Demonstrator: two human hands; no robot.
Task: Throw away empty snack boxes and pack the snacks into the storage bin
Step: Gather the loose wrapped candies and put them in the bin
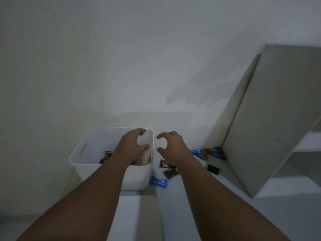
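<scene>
hovering over the right side of the bin [137,180], the left hand [129,145] is curling its fingers, perhaps brushing the wall; i cannot tell whether it is holding anything. the right hand [173,145] is hanging just right of the bin, fingers and thumb curved apart, gripping nothing. some snacks [107,153] are lying inside the bin, more bars [159,182] beside it.

A plain white painted wall [104,58] filled most of the view in dim, bluish light, with a faint grey shadow [182,96] on it. At the right stood a grey-beige flat-panelled shelf unit [278,119] with white shelves [309,141], on a pale grey surface [225,214].
</scene>
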